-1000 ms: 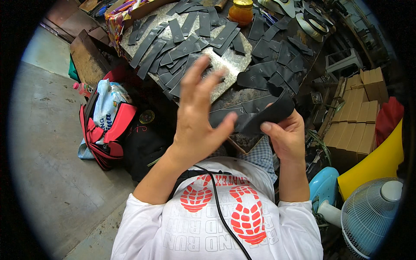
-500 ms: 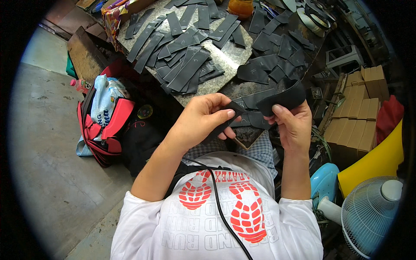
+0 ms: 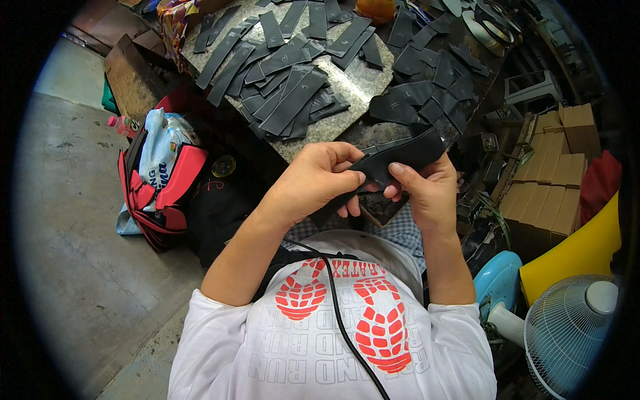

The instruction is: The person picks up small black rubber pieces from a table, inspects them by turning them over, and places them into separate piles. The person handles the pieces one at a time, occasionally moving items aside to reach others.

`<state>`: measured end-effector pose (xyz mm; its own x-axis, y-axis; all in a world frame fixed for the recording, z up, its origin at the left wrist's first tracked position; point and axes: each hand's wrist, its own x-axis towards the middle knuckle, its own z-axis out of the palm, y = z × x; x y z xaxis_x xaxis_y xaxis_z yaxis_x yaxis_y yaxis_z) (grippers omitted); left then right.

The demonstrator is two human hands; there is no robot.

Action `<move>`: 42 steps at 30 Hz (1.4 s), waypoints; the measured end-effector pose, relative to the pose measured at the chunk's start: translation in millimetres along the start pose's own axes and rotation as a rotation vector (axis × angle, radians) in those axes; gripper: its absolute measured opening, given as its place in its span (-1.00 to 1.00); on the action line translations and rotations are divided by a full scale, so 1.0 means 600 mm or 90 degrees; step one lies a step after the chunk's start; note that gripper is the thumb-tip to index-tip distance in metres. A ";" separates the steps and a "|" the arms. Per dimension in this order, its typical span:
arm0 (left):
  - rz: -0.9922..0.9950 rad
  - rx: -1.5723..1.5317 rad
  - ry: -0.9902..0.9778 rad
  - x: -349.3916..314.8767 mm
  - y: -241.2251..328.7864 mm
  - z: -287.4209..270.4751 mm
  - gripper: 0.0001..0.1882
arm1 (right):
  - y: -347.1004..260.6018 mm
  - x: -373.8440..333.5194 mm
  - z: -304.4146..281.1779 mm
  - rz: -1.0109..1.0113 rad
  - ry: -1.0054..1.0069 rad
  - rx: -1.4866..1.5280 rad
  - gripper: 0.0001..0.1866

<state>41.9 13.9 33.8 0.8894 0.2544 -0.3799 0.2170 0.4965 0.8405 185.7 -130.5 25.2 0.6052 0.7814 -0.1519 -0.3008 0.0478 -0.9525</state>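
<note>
In front of my lap, my left hand (image 3: 320, 180) pinches a black strip (image 3: 327, 209) of flat, leather-like sheet, which hangs down past its fingers. My right hand (image 3: 430, 190) grips a wider, curved black piece (image 3: 417, 151), thumb on top and fingertips underneath. The wider piece now reaches across to the left fingertips, and the two pieces overlap there. Whether they are joined cannot be seen. Just beyond the hands, many similar black strips (image 3: 293, 100) with small pale marks lie heaped on a speckled stone slab (image 3: 363, 87).
More black cut pieces (image 3: 413, 97) lie right of the slab, below an orange round container (image 3: 375, 9). Cardboard pieces (image 3: 543, 170) are stacked at right, above a white fan (image 3: 573, 327). A red and black bag (image 3: 180, 180) sits at left. A black cable (image 3: 340, 313) crosses my shirt.
My right hand has moved left with the curved black piece, bringing it from apart to overlapping the strip at my left fingers. The left hand has barely moved.
</note>
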 end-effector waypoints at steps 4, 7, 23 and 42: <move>-0.006 -0.013 -0.005 0.000 -0.001 0.001 -0.75 | 0.005 0.002 0.003 -0.009 -0.002 0.014 -0.78; -0.007 -0.010 -0.010 0.002 -0.001 0.001 -0.76 | 0.006 0.002 0.002 -0.016 0.011 0.000 -0.76; -0.010 0.005 0.002 0.005 -0.002 0.003 -0.77 | 0.011 0.004 -0.004 -0.005 -0.003 -0.004 -0.74; 0.191 -0.087 0.134 0.002 -0.021 0.037 -0.87 | -0.009 0.011 -0.009 0.078 -0.097 0.176 -0.67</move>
<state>48.8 -10.3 31.4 0.8002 0.5626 -0.2080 -0.1086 0.4770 0.8722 195.1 -129.0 27.7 0.4411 0.8748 -0.2003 -0.5664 0.0983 -0.8182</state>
